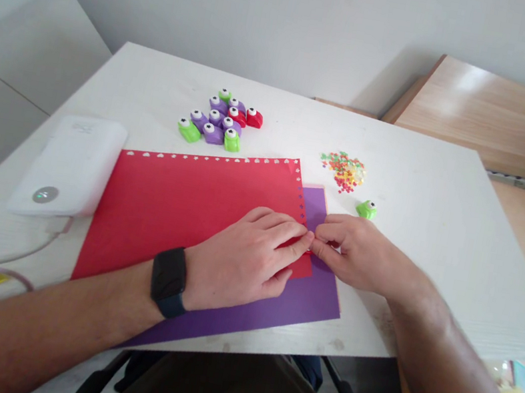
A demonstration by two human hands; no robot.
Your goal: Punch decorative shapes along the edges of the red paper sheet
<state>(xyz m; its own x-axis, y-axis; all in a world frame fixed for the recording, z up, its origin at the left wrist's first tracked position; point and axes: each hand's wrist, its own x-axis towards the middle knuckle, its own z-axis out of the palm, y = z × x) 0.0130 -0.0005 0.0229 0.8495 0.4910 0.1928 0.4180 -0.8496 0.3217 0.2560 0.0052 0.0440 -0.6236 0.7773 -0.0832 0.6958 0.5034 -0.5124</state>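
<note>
A red sheet of paper [190,204] with small shapes punched along its top and right edges lies over a purple sheet [295,300]. My left hand [252,256] rests on the red sheet, palm down, fingers stretched towards its right edge. At that edge my right hand [354,250] is closed in a pinch, its fingertips meeting the left ones. A little red and white shows between the fingertips, but what is held there is mostly hidden. Just beyond the right hand stands a green craft punch [366,209].
Several purple, green and red craft punches [212,133] are grouped at the back of the white table [427,185]. A pile of coloured paper cut-outs [345,170] lies back right. On the left is a white power bank [72,163] with a cable [37,246].
</note>
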